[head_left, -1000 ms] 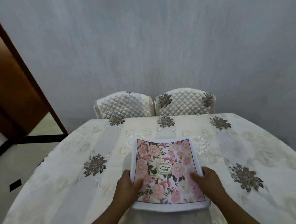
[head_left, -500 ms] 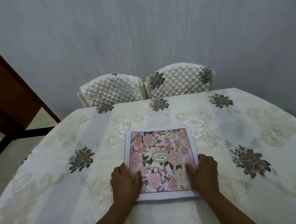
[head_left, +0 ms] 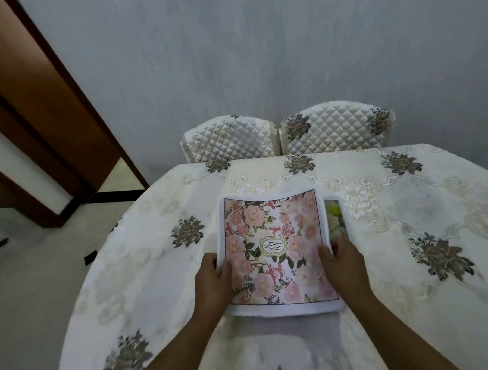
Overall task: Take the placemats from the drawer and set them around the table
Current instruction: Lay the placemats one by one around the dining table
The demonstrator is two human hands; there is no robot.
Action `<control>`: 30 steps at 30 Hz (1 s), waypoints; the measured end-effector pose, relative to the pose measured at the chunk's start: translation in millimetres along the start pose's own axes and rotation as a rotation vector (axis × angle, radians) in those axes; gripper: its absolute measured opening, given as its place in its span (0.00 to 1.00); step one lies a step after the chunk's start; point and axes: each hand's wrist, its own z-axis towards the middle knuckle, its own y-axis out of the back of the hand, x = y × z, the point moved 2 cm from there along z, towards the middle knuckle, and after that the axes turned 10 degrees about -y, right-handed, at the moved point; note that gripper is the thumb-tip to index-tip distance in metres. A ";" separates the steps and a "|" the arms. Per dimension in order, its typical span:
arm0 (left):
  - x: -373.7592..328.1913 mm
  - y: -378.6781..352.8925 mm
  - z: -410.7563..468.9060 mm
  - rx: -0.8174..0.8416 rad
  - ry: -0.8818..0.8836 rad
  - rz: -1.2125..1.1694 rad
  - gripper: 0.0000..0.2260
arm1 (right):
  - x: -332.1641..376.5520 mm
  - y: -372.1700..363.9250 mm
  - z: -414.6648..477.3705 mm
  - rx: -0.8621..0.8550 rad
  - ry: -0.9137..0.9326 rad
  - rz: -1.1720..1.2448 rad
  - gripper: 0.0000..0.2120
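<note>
Pinching pink floral white-bordered placemat (head_left: 274, 240) edges: left hand (head_left: 214, 282), right hand (head_left: 346, 267); green floral placemat (head_left: 335, 219) beneath, on cream embroidered counter (head_left: 157, 274).

Lower placemat (head_left: 335, 222): only a green-yellow strip shows past the rt edge of top placemat (head_left: 271, 240); rest covered, can't tell no. of mats beneath. Oval label (head_left: 273, 245): lettering too small to read for sure. Left hand (head_left: 214, 282) & right hand (head_left: 346, 264): fingertips lost at the mat's edges; forearms cut by btm edge. Table (head_left: 408, 204): cut rt & btm, near cloth blurred. Chairs (head_left: 229, 140): backs only, seats behind table. Wooden door (head_left: 34, 96): cut top & left. Dark specks on floor (head_left: 2, 242): too small to ID.
</note>
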 end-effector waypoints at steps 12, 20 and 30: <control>157.3 193.1 -115.6 -0.028 0.196 0.060 0.07 | 5.9 -119.9 -211.0 0.264 -0.052 -0.072 0.16; 242.4 204.0 -120.3 0.075 0.067 0.095 0.09 | -12.9 -183.9 -272.2 0.081 -0.149 -0.330 0.16; 252.4 198.0 -131.8 0.225 -0.168 0.466 0.19 | 1.6 -195.9 -296.5 -0.052 -0.151 -0.739 0.11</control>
